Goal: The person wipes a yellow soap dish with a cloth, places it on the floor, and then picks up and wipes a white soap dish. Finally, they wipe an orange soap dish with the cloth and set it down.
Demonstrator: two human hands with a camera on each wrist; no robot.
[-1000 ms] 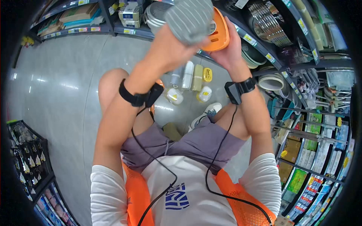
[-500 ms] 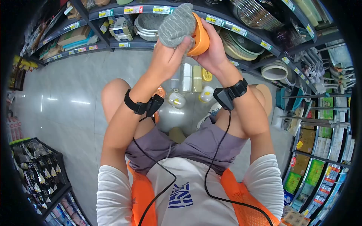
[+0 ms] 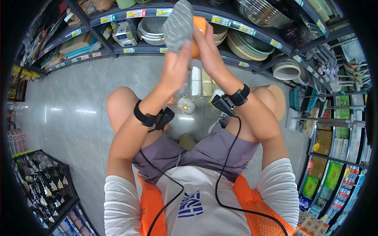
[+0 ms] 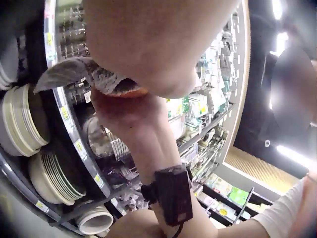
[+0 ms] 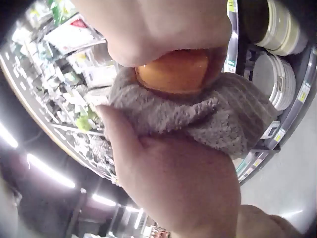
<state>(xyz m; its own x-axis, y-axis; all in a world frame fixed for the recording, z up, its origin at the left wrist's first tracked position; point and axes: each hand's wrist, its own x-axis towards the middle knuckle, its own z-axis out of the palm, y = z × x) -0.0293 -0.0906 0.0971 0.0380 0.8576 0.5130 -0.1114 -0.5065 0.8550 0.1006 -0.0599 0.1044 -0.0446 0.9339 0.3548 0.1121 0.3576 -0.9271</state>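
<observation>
Left hand [image 3: 175, 72] pinches grey striped cloth [image 3: 178, 29], probably light, soft; right hand [image 3: 208, 51] grips orange container [image 3: 200, 25], likely light, stiff, slippery, best held round its sides. Both up before shelf [image 3: 261, 36] front edge, cloth against container.

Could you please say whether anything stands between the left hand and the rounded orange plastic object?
A grey, white-striped fabric cloth does, bunched between the left hand and the orange object in the right hand.
</observation>
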